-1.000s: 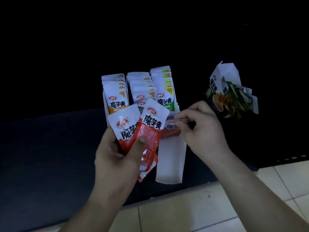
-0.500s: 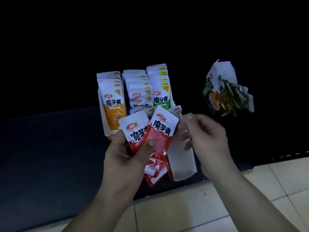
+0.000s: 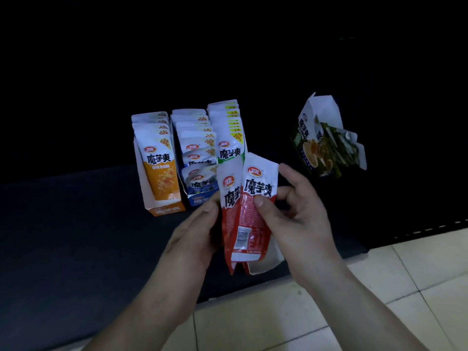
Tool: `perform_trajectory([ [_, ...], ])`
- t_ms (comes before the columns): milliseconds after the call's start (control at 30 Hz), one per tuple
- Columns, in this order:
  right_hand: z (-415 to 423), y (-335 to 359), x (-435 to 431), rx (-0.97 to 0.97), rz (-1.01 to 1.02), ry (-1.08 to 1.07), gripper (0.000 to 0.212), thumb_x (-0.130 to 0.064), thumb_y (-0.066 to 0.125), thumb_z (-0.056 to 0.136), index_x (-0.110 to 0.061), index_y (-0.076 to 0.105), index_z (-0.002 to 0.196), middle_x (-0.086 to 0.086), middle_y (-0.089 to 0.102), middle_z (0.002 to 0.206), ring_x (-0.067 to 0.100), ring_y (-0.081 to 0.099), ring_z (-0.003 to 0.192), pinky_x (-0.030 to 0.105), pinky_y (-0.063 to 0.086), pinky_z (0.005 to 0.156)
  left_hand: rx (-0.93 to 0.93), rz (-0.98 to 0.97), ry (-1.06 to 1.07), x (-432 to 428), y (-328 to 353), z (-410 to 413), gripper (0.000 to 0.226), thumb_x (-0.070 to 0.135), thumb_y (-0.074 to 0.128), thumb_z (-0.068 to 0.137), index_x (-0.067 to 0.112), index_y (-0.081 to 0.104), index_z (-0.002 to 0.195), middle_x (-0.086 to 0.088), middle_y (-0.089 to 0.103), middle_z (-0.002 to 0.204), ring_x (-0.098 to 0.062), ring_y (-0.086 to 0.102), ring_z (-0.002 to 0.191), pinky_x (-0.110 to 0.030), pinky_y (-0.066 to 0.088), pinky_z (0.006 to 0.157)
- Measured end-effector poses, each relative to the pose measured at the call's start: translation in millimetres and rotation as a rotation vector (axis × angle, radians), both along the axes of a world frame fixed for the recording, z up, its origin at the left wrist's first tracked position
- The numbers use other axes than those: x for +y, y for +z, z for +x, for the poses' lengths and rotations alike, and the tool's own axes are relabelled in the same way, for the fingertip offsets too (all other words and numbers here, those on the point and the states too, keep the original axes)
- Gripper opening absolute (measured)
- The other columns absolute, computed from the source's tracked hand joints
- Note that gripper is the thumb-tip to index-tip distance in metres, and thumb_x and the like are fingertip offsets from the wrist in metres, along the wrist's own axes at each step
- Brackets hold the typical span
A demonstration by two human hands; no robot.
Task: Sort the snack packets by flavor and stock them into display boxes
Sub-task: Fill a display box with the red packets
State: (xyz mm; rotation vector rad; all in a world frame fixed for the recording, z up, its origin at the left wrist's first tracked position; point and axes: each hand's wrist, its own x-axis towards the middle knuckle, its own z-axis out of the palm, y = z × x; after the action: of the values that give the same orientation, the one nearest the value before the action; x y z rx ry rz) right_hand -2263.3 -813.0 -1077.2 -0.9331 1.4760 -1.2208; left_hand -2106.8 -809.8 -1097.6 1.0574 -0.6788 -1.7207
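While three flavours are already standing filed at the left, the red flavour is being handled in front of them.

Orange row (image 3: 160, 173): packets are standing upright in their box, on the dark mat (image 3: 76, 224). Blue row (image 3: 200, 158): sitting just beside it, with the front packets slumping a little. Green row (image 3: 229, 138): standing next to the blue row, its lower part hidden behind the held packets.

Left hand (image 3: 195, 229): it is grasping the red packets (image 3: 249, 211) along their left edge, with most of its fingers hidden behind them.

Red packets: at least two are being held upright in a loose fan, off the mat, between both hands and in front of the green row.

Right hand (image 3: 301, 214): its thumb (image 3: 260, 202) is pressing on the front packet's face, and its fingers are curling behind.

Handling, as judged: the packets are looking light, thin and limp, with a glossy film that is likely slippery. They are probably best pinched at mid-body or by the flat sealed top edge, squared into a stack before being lowered.

White box (image 3: 271, 259): showing just behind and below the packets, probably their destination. Dark box (image 3: 321, 143): lying tilted and open, well apart at the right.
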Motion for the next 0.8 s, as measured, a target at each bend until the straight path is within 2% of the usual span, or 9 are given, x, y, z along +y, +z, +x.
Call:
perform_trajectory([
  [100,-1,3,2,-0.027,-0.029,0.022,0.069,0.001,0.072,0.090,-0.032,0.048,0.146,0.008,0.072,0.100,0.018,0.071,0.084,0.027,0.059,0.073,-0.167,-0.189,-0.138,0,-7,-1,0.034,0.028,0.066,0.100,0.039,0.069,0.132,0.009,0.070,0.134,-0.009,0.065,0.125,-0.045,0.049,0.111],
  [167,-4,4,3,-0.061,-0.023,0.031,0.073,0.002,0.074,0.088,-0.030,0.046,0.148,0.014,0.071,0.100,0.020,0.070,0.082,0.033,0.060,0.075,-0.192,-0.294,-0.134,10,-1,-2,0.043,0.013,0.057,0.104,0.027,0.059,0.144,0.005,0.067,0.139,-0.014,0.061,0.131,-0.038,0.051,0.109],
  [233,-4,5,7,-0.086,-0.023,0.087,0.065,0.003,0.075,0.086,-0.027,0.056,0.140,0.017,0.073,0.097,0.024,0.069,0.082,0.040,0.060,0.078,-0.251,-0.377,-0.046,17,8,-6,0.043,0.009,0.055,0.100,0.018,0.060,0.141,0.004,0.070,0.134,-0.015,0.064,0.128,-0.030,0.054,0.102],
  [300,-3,4,11,-0.071,-0.027,0.149,0.053,0.003,0.076,0.085,-0.027,0.066,0.128,0.011,0.077,0.097,0.027,0.073,0.088,0.041,0.061,0.082,-0.287,-0.349,0.027,19,12,-9,0.037,0.016,0.060,0.096,0.019,0.067,0.132,0.007,0.076,0.122,-0.010,0.070,0.116,-0.023,0.056,0.094],
  [400,-5,-1,12,-0.051,-0.017,0.109,0.057,0.001,0.079,0.082,-0.029,0.066,0.129,-0.001,0.077,0.107,0.018,0.074,0.102,0.039,0.061,0.089,-0.305,-0.326,0.019,23,13,-9,0.036,0.027,0.072,0.093,0.021,0.072,0.128,0.004,0.078,0.107,-0.007,0.072,0.091,-0.019,0.056,0.079],
  [500,-7,0,13,-0.085,-0.011,0.039,0.030,0.000,0.078,0.083,-0.017,0.074,0.108,0.004,0.078,0.101,0.025,0.075,0.099,0.041,0.063,0.084,-0.346,-0.347,0.023,28,9,-13,0.035,0.022,0.070,0.094,0.024,0.072,0.129,0.003,0.071,0.126,-0.009,0.066,0.119,-0.021,0.052,0.099],
  [567,-7,1,16,-0.188,0.007,0.114,0.015,0.000,0.069,0.092,-0.011,0.078,0.098,0.013,0.078,0.099,0.032,0.076,0.096,0.044,0.063,0.083,-0.385,-0.366,0.010,30,6,-14,0.038,0.019,0.061,0.097,0.033,0.070,0.132,0.010,0.064,0.132,-0.009,0.061,0.125,-0.019,0.049,0.099],
  [700,-10,12,20,-0.424,0.030,0.262,0.029,-0.014,0.063,0.090,-0.012,0.076,0.115,0.018,0.074,0.116,0.033,0.072,0.106,0.047,0.059,0.091,-0.581,-0.498,0.054,31,3,-14,0.048,0.011,0.064,0.097,0.041,0.066,0.134,0.013,0.050,0.140,-0.010,0.053,0.132,-0.030,0.055,0.099],
  [800,-10,13,19,-0.335,0.001,0.221,0.028,-0.017,0.071,0.091,-0.012,0.075,0.118,0.013,0.077,0.113,0.029,0.074,0.105,0.044,0.061,0.089,-0.662,-0.541,0.152,32,0,-11,0.050,0.003,0.073,0.092,0.035,0.070,0.130,0.007,0.051,0.139,-0.013,0.055,0.129,-0.028,0.056,0.095],
])
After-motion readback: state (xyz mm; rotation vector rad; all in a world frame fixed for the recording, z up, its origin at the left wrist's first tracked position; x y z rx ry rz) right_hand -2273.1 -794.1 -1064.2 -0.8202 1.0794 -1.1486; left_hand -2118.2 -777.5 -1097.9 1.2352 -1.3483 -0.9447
